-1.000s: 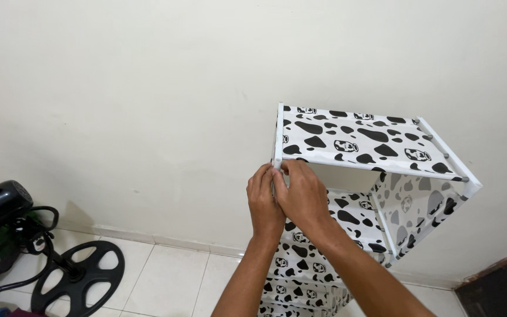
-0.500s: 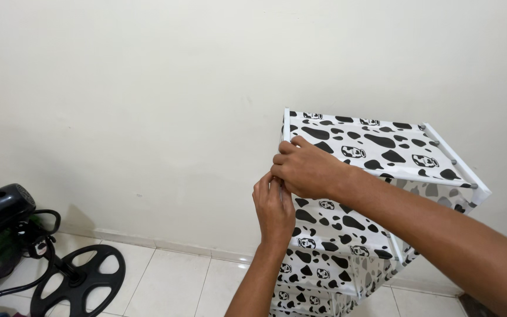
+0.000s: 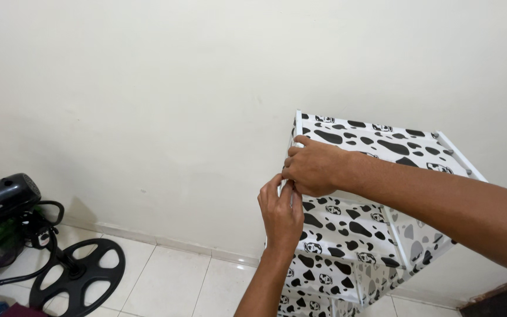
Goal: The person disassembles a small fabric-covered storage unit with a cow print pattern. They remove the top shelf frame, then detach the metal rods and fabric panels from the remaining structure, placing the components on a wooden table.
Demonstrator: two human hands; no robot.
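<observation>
Cow-print fabric rack (image 3: 377, 144): both grips, left hand (image 3: 281, 214) and right hand (image 3: 315, 167), pinch its front-left corner beside bare wall (image 3: 148, 88).

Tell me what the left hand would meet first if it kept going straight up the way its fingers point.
Probably the right hand: the left hand points up at the rack's front-left corner post, its fingertips already touching the right hand's underside there. Depth is hard to judge.

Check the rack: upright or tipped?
Upright. The rack stands against the wall, shelves level; left hand and right hand grip its front-left corner.
</observation>
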